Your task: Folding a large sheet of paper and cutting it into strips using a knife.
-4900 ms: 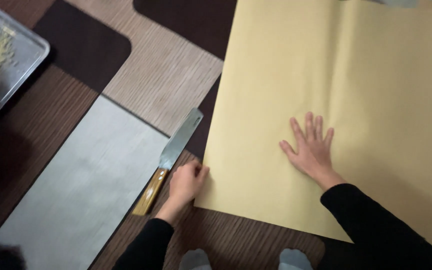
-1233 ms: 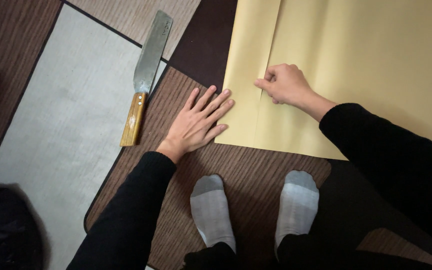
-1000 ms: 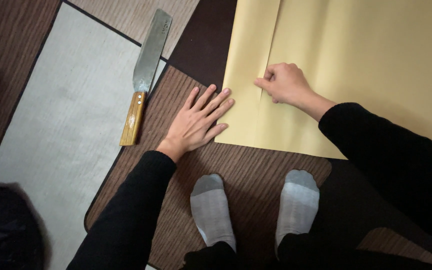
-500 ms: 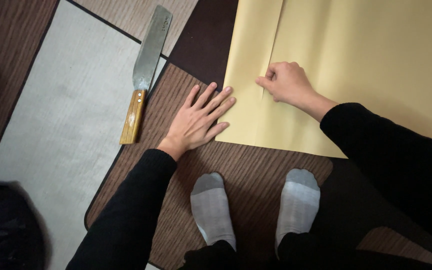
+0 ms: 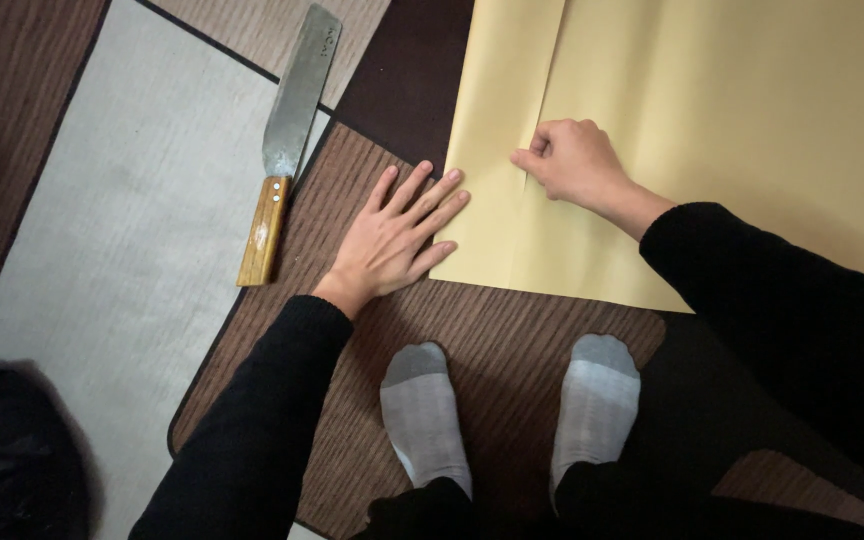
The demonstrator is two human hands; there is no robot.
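A large sheet of yellow paper (image 5: 732, 110) lies on the floor with its left strip folded over. My left hand (image 5: 397, 235) rests flat with fingers spread, fingertips pressing the paper's lower left corner. My right hand (image 5: 572, 160) is curled, pinching the edge of the folded strip against the sheet. A long flat knife (image 5: 287, 140) with a wooden handle lies on the floor to the left of my left hand, untouched.
My two feet in grey socks (image 5: 422, 415) stand on a brown ribbed mat (image 5: 492, 330) below the paper. A pale grey mat (image 5: 122, 230) lies to the left. A dark bag (image 5: 7, 450) sits at the lower left corner.
Earlier both hands lay flat by the unfolded sheet. Over the last second my right hand slid slightly up along the fold; my left hand stayed put.
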